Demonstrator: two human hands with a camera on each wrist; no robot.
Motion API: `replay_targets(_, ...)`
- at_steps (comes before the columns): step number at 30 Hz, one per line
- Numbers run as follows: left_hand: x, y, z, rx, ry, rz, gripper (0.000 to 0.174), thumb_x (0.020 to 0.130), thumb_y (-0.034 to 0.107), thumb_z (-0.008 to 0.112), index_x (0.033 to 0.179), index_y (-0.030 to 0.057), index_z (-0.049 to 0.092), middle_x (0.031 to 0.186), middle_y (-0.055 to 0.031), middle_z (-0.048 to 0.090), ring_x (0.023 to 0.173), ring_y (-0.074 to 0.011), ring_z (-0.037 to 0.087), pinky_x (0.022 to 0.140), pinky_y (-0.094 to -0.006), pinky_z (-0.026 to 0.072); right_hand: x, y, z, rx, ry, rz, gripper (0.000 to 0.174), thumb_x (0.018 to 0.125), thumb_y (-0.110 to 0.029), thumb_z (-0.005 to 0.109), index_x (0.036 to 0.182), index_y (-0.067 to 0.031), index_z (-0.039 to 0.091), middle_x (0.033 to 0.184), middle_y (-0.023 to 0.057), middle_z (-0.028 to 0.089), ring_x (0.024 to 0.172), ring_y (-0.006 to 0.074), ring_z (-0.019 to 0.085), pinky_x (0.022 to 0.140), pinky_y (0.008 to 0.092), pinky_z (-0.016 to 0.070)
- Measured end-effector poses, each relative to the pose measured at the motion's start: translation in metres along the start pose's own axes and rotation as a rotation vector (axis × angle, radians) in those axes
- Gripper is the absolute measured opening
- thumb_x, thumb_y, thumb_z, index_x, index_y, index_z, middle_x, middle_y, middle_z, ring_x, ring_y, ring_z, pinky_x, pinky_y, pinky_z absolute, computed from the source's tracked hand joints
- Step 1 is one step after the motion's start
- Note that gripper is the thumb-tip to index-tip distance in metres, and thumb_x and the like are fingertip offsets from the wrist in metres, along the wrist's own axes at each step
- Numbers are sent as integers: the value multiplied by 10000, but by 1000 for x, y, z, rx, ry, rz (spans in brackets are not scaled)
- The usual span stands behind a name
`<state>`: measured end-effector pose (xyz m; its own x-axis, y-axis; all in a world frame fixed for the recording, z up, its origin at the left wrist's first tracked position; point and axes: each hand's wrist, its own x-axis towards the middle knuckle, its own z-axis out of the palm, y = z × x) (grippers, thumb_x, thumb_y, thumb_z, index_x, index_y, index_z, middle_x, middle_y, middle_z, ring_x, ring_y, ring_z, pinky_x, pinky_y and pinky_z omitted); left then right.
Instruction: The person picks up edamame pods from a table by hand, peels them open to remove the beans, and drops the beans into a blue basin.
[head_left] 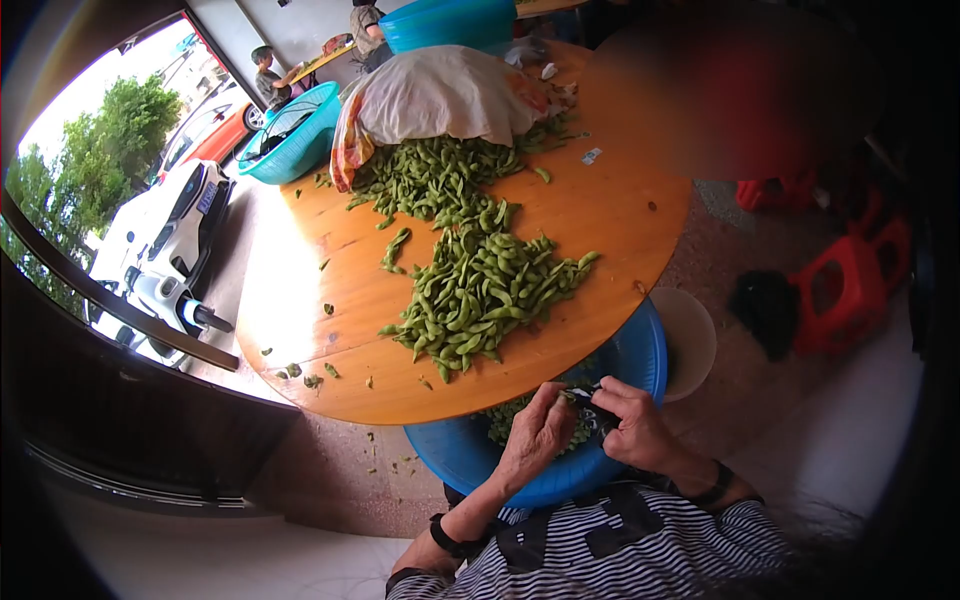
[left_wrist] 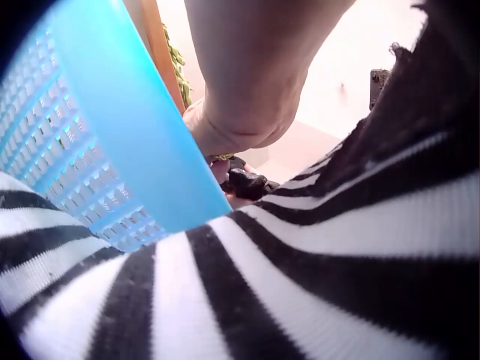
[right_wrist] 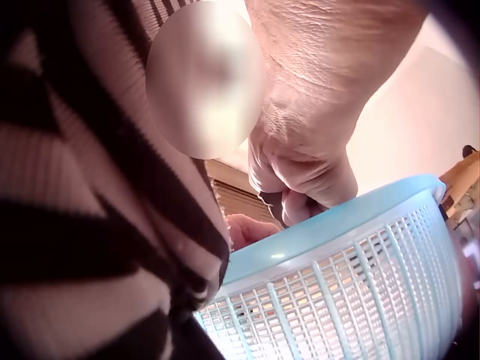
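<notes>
Over a blue basket (head_left: 440, 450), the left hand (head_left: 543, 432) and right hand (head_left: 642, 432) meet, fingers curled. The left hand pinches a small green pod (head_left: 568, 399); a bit of green (left_wrist: 222, 157) shows below that hand (left_wrist: 247, 112) in the left wrist view. The right hand grips a small black object (head_left: 590, 400) with a pale, shiny part; its full shape is hidden. In the right wrist view the right hand (right_wrist: 307, 161) is above the basket rim (right_wrist: 315, 234), the left fingers (right_wrist: 251, 229) beside it. Green pods (head_left: 480, 290) are heaped on the table.
The round wooden table (head_left: 330, 370) has a cloth (head_left: 440, 95) over part of the pod heap. Teal baskets (head_left: 300, 140) stand behind. Right of the blue basket are a pale round container (head_left: 688, 340) and red stools (head_left: 840, 295). People sit at the back; vehicles are outside.
</notes>
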<state>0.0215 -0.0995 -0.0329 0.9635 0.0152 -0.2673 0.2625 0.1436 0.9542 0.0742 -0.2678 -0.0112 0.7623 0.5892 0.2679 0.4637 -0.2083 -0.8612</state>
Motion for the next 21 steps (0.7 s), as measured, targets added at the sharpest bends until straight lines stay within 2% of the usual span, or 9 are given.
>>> replay_targets(8, 0, -8, -2, -250, -41, -100, 185, 989, 145, 410, 1120, 65, 515, 710, 30, 445, 607, -63, 383, 532, -206, 343, 1, 4, -8, 61, -29, 74, 289, 591, 47, 461, 869, 50, 539, 778, 161, 452, 691, 330, 486, 611, 361, 426)
replay_targets(10, 2, -18, -8, -304, -80, -105, 186, 993, 151, 429, 1125, 61, 525, 720, 26, 458, 621, -71, 400, 538, -217, 356, -1, 13, -13, 205, -86, 92, 288, 587, 41, 450, 861, 53, 536, 759, 136, 441, 670, 264, 471, 605, 324, 408)
replay_targets(13, 2, -22, -12, -109, -138, 60, 207, 979, 136, 497, 1148, 33, 557, 743, -13, 566, 666, -100, 536, 588, -248, 449, -3, 15, -22, 140, -14, 87, 280, 586, 33, 440, 851, 59, 527, 764, 117, 442, 669, 211, 457, 607, 292, 396)
replay_targets(14, -2, -16, -12, 192, -166, 164, 216, 963, 124, 531, 1143, 15, 580, 769, -36, 615, 711, -113, 591, 634, -265, 485, -5, 19, -32, 220, 8, 132, 276, 585, 30, 436, 844, 69, 523, 769, 115, 444, 676, 211, 456, 618, 276, 392)
replay_targets(15, -6, -5, -12, 493, -190, 268, 226, 946, 112, 566, 1138, -3, 602, 796, -59, 663, 755, -125, 646, 680, -282, 521, -6, 22, -46, 137, 58, 76, 268, 591, 39, 415, 832, 79, 525, 768, 125, 438, 687, 235, 461, 618, 279, 384)
replay_targets(17, -9, 16, -22, 533, -270, 221, 196, 912, 60, 590, 1081, -29, 636, 803, -88, 696, 779, -147, 687, 730, -280, 539, -8, 22, -71, -118, 179, 116, 282, 610, 60, 423, 868, 75, 534, 771, 160, 461, 718, 311, 513, 640, 340, 429)
replay_targets(19, -10, 32, -34, 374, -81, 203, 160, 896, 33, 598, 1029, -33, 657, 798, -94, 691, 725, -171, 682, 708, -268, 533, -17, 47, -87, -548, 247, 170, 338, 636, 90, 438, 958, 66, 537, 799, 208, 498, 798, 390, 550, 689, 417, 459)
replay_targets(20, -7, 39, -41, 441, 78, 289, 150, 884, 12, 598, 1015, -22, 663, 788, -98, 679, 712, -180, 675, 687, -268, 526, -21, 56, -94, -622, 235, 334, 404, 657, 119, 459, 1050, 43, 520, 844, 253, 557, 883, 454, 565, 732, 489, 457)
replay_targets(21, -3, 48, -48, 506, 241, 374, 146, 873, -8, 599, 1001, -11, 669, 778, -102, 667, 698, -190, 669, 665, -267, 520, -24, 62, -99, -623, 233, 332, 404, 657, 119, 459, 1050, 43, 520, 844, 253, 557, 883, 454, 565, 732, 489, 457)
